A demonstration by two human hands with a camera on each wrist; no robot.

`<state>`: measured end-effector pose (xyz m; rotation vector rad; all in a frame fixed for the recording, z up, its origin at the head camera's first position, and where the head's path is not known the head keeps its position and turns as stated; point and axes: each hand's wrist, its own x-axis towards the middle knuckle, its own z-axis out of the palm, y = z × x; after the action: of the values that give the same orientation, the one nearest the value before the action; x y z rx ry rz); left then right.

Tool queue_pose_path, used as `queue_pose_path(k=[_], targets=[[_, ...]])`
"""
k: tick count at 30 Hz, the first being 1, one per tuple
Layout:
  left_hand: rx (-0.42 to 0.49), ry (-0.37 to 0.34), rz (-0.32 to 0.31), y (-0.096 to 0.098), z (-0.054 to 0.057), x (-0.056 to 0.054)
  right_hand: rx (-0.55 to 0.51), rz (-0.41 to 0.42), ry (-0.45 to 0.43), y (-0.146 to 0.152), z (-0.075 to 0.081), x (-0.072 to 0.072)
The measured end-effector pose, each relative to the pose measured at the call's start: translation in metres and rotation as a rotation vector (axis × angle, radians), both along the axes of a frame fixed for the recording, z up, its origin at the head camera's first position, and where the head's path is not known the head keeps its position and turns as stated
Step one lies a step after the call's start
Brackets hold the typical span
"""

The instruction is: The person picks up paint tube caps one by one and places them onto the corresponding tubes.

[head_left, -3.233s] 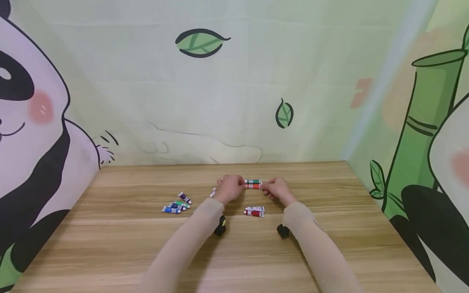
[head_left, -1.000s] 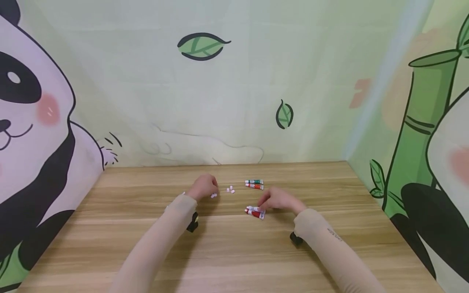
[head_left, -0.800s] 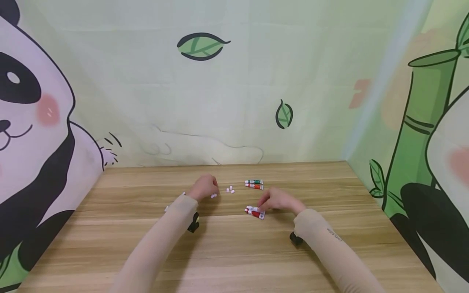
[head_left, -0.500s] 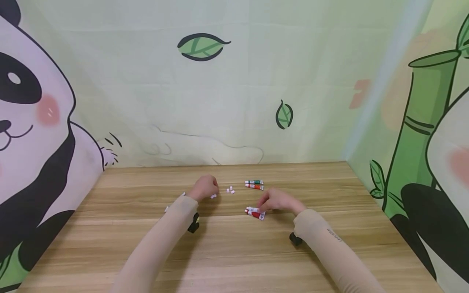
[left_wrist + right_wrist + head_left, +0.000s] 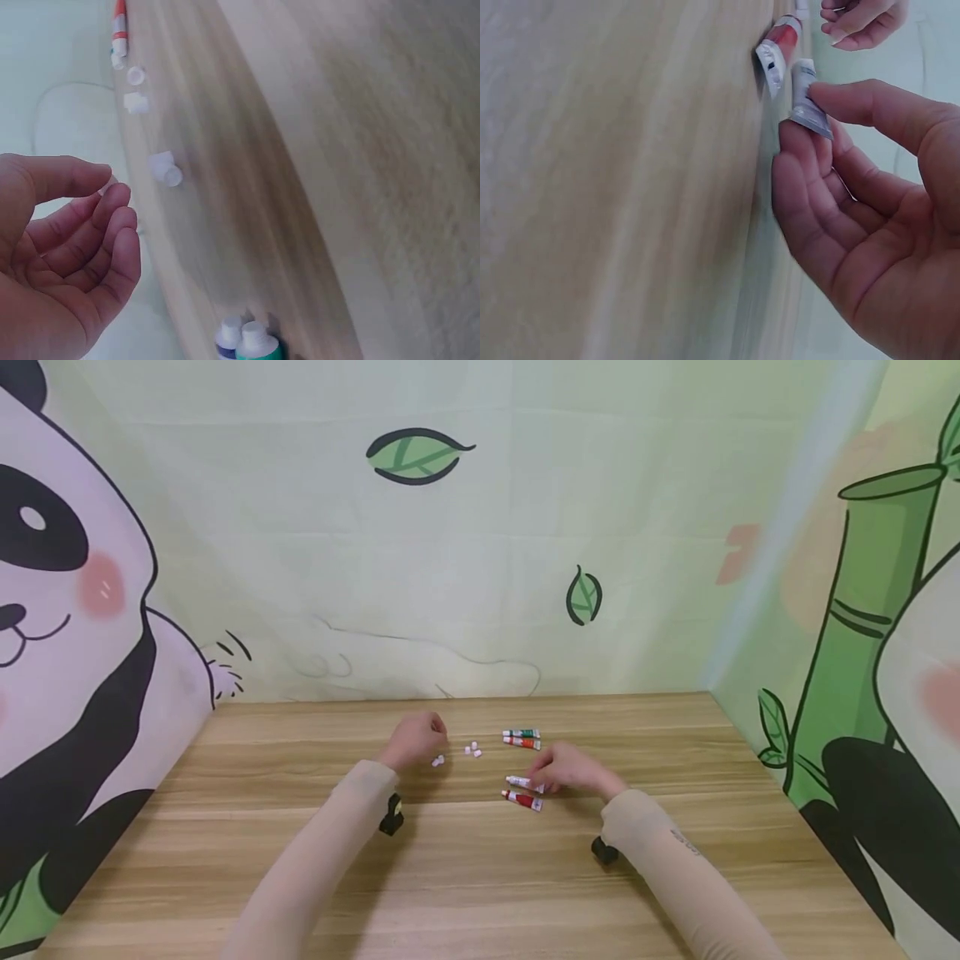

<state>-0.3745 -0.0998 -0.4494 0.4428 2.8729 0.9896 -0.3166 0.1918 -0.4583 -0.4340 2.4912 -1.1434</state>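
Note:
My right hand (image 5: pixel 567 768) pinches a white paint tube (image 5: pixel 804 94) by its flat end, between thumb and fingers. Just in front of it a red paint tube (image 5: pixel 522 800) lies on the table. Over the table's left-centre, my left hand (image 5: pixel 415 740) brings thumb and forefinger together on a small whitish piece, apparently a cap (image 5: pixel 109 184), mostly covered by the fingertips. Right beside that hand lie two loose white caps (image 5: pixel 438 762), and a few more caps (image 5: pixel 472 749) sit a little to the right.
A green paint tube (image 5: pixel 521 733) and an orange-red tube (image 5: pixel 522 743) lie side by side toward the back of the wooden table (image 5: pixel 480 877). More tubes (image 5: pixel 259 343) show at the left wrist view's bottom; my left arm hides them from the head view. A printed cloth (image 5: pixel 480 568) stands behind.
Both hands have left the green and orange-red tubes. My left hand moved left to the caps and has lifted slightly; my right has drawn the white tube away from the red one.

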Motion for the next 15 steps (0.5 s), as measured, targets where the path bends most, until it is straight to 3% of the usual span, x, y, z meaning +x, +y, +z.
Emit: queue_pose_path(k=[5,9,15], targets=[[0.068,0.046,-0.04,-0.004,0.005,-0.002,-0.068,-0.057,0.006,0.004,0.004,-0.004],[0.111,0.051,-0.057,-0.009,0.011,0.0,-0.08,-0.104,0.011,0.007,0.012,-0.007],[0.174,0.061,-0.059,-0.016,0.015,0.002,-0.189,-0.148,0.025,0.007,0.023,-0.007]])
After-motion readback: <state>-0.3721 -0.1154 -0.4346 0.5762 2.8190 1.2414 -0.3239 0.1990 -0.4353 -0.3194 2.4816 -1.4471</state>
